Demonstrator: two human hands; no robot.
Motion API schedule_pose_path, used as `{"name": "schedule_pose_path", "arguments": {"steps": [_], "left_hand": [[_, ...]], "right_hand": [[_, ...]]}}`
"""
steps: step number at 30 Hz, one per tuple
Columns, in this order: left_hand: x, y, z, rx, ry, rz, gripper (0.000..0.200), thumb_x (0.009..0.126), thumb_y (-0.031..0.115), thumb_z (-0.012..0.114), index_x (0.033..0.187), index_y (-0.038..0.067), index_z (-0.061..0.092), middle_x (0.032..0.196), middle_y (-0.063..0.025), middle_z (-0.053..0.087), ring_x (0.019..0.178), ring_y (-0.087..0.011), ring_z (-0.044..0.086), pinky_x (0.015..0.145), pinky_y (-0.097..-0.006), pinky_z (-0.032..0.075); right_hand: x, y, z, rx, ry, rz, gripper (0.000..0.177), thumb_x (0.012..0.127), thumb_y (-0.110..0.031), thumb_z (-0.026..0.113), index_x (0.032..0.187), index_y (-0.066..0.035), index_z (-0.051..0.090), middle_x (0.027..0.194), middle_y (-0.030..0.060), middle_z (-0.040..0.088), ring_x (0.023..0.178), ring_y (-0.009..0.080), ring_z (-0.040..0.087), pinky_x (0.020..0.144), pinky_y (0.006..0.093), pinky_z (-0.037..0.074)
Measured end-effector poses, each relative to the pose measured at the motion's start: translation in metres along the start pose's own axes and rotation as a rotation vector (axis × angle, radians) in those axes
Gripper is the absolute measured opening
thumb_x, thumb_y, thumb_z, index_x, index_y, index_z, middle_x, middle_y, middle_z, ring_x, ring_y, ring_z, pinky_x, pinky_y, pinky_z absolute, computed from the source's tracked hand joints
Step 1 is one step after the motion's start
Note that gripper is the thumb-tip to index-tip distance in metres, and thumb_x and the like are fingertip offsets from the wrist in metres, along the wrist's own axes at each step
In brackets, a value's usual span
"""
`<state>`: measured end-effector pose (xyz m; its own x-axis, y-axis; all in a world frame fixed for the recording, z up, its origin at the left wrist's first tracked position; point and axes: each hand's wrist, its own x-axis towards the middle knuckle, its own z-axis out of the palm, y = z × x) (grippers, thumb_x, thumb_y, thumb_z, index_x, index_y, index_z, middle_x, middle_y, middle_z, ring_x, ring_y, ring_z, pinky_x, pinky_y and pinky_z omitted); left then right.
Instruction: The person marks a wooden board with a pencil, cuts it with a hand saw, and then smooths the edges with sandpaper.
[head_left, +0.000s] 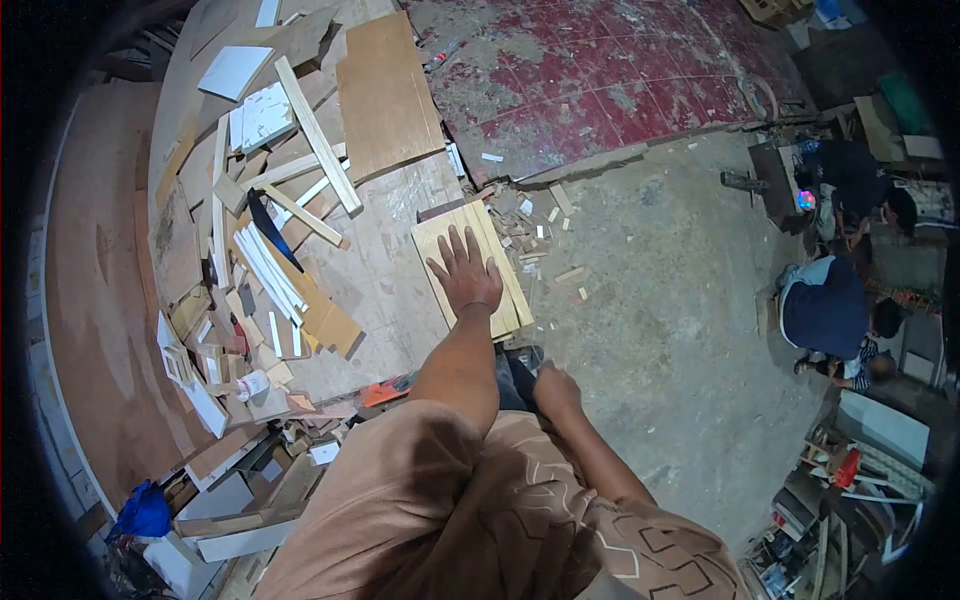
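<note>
My left hand (467, 275) lies flat, fingers spread, on a pale wooden board (431, 250) at the worktable's right edge. Several light wood strips (505, 280) run lengthwise along the board's right side, beside my thumb. Lower down, just past the table edge, my right hand (556, 390) is closed in a fist near the board's near end. Whatever it may grip is hidden or too blurred to name. Below the board, a dark shape (515, 375) shows between my two arms.
On the worktable (385, 280) lie white strips (268, 265), wood battens (318, 135), a dark blue curved object (272, 230) and a brown sheet (385, 95). Offcuts (525, 235) litter the concrete floor (660, 300). Two people (825, 305) are at the right. A blue bag (143, 510) sits lower left.
</note>
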<state>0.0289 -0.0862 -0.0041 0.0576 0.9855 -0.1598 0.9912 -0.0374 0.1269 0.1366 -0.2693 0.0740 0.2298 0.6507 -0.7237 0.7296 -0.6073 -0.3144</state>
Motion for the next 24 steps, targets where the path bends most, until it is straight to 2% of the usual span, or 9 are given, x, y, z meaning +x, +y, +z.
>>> {"name": "schedule_pose_path", "arguments": {"steps": [3, 8, 11, 13, 15, 18, 19, 21, 24], "left_hand": [[0.004, 0.000, -0.004, -0.005, 0.003, -0.009, 0.072, 0.093, 0.038, 0.047, 0.154, 0.012, 0.019, 0.161, -0.0133, 0.010, 0.148, -0.0364, 0.006, 0.115, -0.0639, 0.003], [0.001, -0.001, -0.001, -0.019, 0.026, 0.003, 0.073, 0.092, 0.038, 0.047, 0.154, 0.013, 0.020, 0.161, -0.0130, 0.010, 0.148, -0.0364, 0.006, 0.115, -0.0637, 0.003], [0.006, -0.002, -0.002, -0.014, 0.021, 0.010, 0.073, 0.092, 0.038, 0.048, 0.154, 0.012, 0.020, 0.161, -0.0134, 0.010, 0.148, -0.0370, 0.006, 0.115, -0.0637, 0.003], [0.003, -0.002, -0.002, -0.032, 0.002, 0.006, 0.073, 0.092, 0.039, 0.047, 0.154, 0.012, 0.019, 0.161, -0.0134, 0.009, 0.148, -0.0374, 0.006, 0.115, -0.0636, 0.003], [0.003, -0.003, -0.003, -0.027, -0.007, 0.010, 0.074, 0.092, 0.039, 0.047, 0.154, 0.011, 0.019, 0.161, -0.0136, 0.008, 0.148, -0.0375, 0.005, 0.115, -0.0637, 0.003], [0.002, -0.002, -0.001, -0.015, -0.013, 0.011, 0.074, 0.092, 0.039, 0.047, 0.154, 0.011, 0.019, 0.161, -0.0138, 0.008, 0.148, -0.0374, 0.005, 0.115, -0.0638, 0.003], [0.003, -0.003, 0.000, -0.006, -0.010, 0.010, 0.074, 0.092, 0.039, 0.047, 0.154, 0.011, 0.019, 0.161, -0.0139, 0.009, 0.148, -0.0373, 0.005, 0.115, -0.0640, 0.004], [0.004, -0.002, 0.001, -0.014, 0.001, 0.010, 0.074, 0.092, 0.039, 0.047, 0.154, 0.011, 0.019, 0.161, -0.0140, 0.009, 0.148, -0.0374, 0.005, 0.115, -0.0641, 0.004], [0.002, -0.003, -0.004, -0.026, -0.004, 0.014, 0.074, 0.092, 0.039, 0.047, 0.154, 0.011, 0.019, 0.161, -0.0140, 0.009, 0.148, -0.0373, 0.005, 0.115, -0.0641, 0.003]], "right_hand": [[-0.032, -0.001, -0.023, -0.041, -0.041, 0.015, 0.021, 0.089, -0.012, 0.048, 0.096, 0.002, 0.062, 0.093, 0.0289, 0.067, 0.091, 0.0462, 0.065, 0.079, 0.0549, 0.051], [0.042, -0.028, -0.006, -0.045, 0.069, -0.100, 0.026, 0.090, -0.013, 0.045, 0.096, 0.003, 0.064, 0.096, 0.0284, 0.067, 0.091, 0.0454, 0.066, 0.080, 0.0523, 0.053], [0.051, -0.035, -0.002, -0.009, 0.096, -0.064, 0.026, 0.089, -0.014, 0.045, 0.096, 0.003, 0.064, 0.095, 0.0279, 0.067, 0.090, 0.0454, 0.066, 0.080, 0.0521, 0.053], [0.014, -0.030, -0.022, -0.076, -0.022, -0.032, 0.026, 0.090, -0.014, 0.045, 0.097, 0.004, 0.063, 0.094, 0.0276, 0.068, 0.089, 0.0449, 0.067, 0.079, 0.0530, 0.052], [-0.022, -0.010, -0.034, -0.102, -0.051, 0.003, 0.022, 0.089, -0.013, 0.049, 0.096, 0.003, 0.063, 0.094, 0.0284, 0.067, 0.091, 0.0436, 0.067, 0.080, 0.0519, 0.052], [-0.062, -0.032, -0.082, -0.209, -0.034, 0.116, 0.022, 0.091, -0.016, 0.051, 0.096, 0.002, 0.063, 0.091, 0.0272, 0.068, 0.089, 0.0415, 0.068, 0.078, 0.0515, 0.053], [-0.060, -0.033, -0.081, -0.211, -0.033, 0.114, 0.022, 0.091, -0.016, 0.051, 0.096, 0.002, 0.063, 0.091, 0.0272, 0.068, 0.089, 0.0415, 0.068, 0.078, 0.0515, 0.053], [-0.048, -0.037, -0.076, -0.268, -0.030, 0.053, 0.027, 0.088, -0.014, 0.049, 0.102, 0.003, 0.065, 0.092, 0.0215, 0.071, 0.085, 0.0409, 0.069, 0.075, 0.0493, 0.055], [0.016, -0.040, -0.034, -0.247, 0.015, -0.083, 0.027, 0.089, -0.016, 0.048, 0.099, -0.001, 0.067, 0.093, 0.0206, 0.071, 0.085, 0.0398, 0.070, 0.074, 0.0487, 0.056]]}}
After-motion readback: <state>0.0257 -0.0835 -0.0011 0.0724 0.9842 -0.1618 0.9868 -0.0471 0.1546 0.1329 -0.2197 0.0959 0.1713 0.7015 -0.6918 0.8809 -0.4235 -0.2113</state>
